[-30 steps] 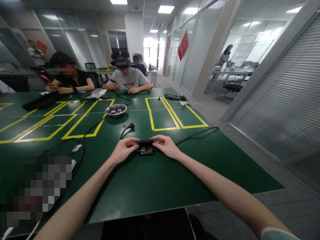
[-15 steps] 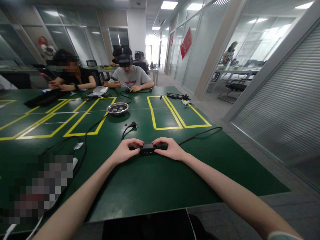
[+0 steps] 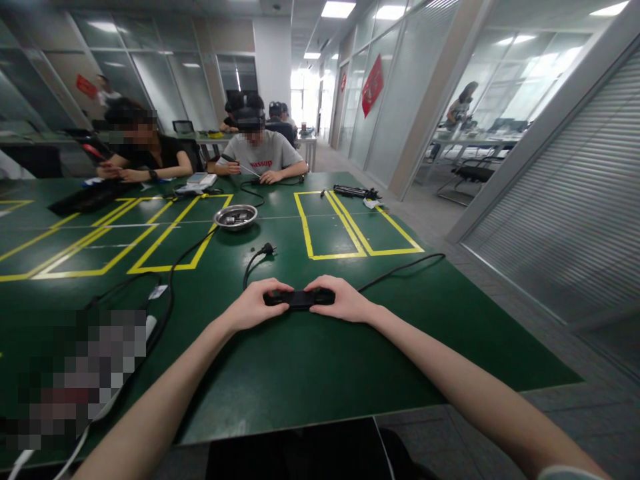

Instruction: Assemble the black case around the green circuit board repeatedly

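Observation:
A small black power adapter (image 3: pixel 301 300) is held low over the green table between my two hands. My left hand (image 3: pixel 257 303) pinches its left end, thumb in front and fingers behind. At the opposite end, my right hand (image 3: pixel 343 299) grips it the same way. From behind my left hand a black cable curves up to a mains plug (image 3: pixel 268 249) lying on the table. Another black cable (image 3: pixel 400 270) runs out to the right from my right hand. Where the cables meet the adapter is partly hidden by my fingers.
Beyond the plug stands a metal bowl (image 3: pixel 235 217) with small metal pieces. Yellow tape rectangles (image 3: pixel 337 257) mark the green table (image 3: pixel 280 387). A folded black tripod-like object (image 3: pixel 355 192) lies at the far right edge. A power strip, partly blurred out, lies at left. Two people sit opposite.
The adapter has turned in my hands: the side with small coloured marks faced me before, and a plain dark face shows now. My left hand has shifted slightly right.

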{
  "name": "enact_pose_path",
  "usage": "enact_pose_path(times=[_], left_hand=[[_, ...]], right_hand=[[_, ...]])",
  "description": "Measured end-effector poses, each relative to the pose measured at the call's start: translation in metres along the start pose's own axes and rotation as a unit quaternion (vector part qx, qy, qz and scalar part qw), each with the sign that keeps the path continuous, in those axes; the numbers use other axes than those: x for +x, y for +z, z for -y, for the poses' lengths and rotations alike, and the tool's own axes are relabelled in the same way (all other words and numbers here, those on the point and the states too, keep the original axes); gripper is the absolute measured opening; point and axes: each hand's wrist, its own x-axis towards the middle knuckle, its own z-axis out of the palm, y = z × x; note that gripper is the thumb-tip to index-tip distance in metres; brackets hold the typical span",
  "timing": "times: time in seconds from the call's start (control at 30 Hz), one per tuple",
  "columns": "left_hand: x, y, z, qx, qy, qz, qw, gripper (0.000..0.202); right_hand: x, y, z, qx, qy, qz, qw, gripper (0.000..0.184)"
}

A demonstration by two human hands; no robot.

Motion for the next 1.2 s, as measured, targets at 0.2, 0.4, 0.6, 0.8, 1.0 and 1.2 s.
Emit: enact_pose_path(times=[0.2,0.4,0.6,0.8,1.0,1.2], left_hand=[[0.0,0.002,0.003,0.026,0.004,0.006,1.0,0.04],[0.001,0.011,0.004,0.15,0.027,-0.019,0.988,0.03],[0.003,0.027,0.001,0.179,-0.001,-0.119,0.977,0.021],[0.01,0.034,-0.003,0.214,0.055,-0.158,0.962,0.01],[0.007,0.029,0.0,0.231,0.055,-0.124,0.964,0.014],[0.006,0.032,0.005,0.249,0.132,-0.092,0.955,0.058]], right_hand=[[0.004,0.004,0.004,-0.071,0.041,-0.01,0.997,0.024],[0.001,0.006,0.009,-0.072,0.026,-0.028,0.997,0.025],[0.002,0.008,0.004,-0.149,0.051,-0.062,0.986,0.035],[0.003,0.006,0.007,-0.19,-0.001,-0.085,0.978,0.012],[0.002,0.003,0.004,-0.163,-0.041,-0.053,0.984,0.026],[0.006,0.003,0.001,-0.12,0.075,-0.075,0.987,0.027]])
